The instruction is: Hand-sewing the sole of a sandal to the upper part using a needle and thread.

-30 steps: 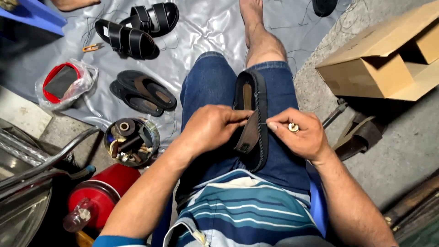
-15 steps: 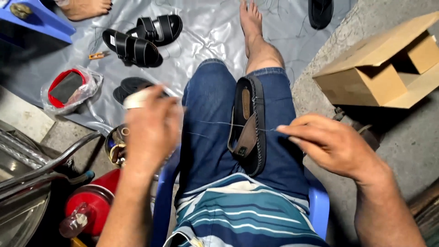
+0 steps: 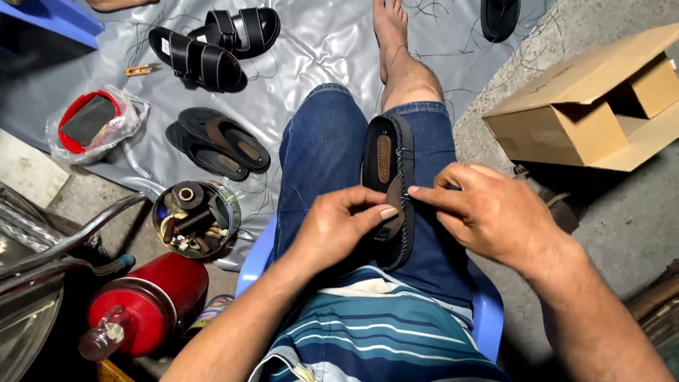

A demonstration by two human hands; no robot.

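I see the left hand (image 3: 338, 228) fingers clamped on the dark sandal (image 3: 388, 185) lying on the lap. Right hand (image 3: 488, 212) fingers pinch together at its stitched edge.

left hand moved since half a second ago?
Yes. The left hand has come back in from over the round tin to the sandal on the lap, thumb on its strap.

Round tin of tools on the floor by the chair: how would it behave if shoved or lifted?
The tin stands upright on its flat base, so a shove would probably slide it rather than roll it. It is packed with tools, so it is likely heavy for its size. The contents look loose and may rattle or spill if it tips.
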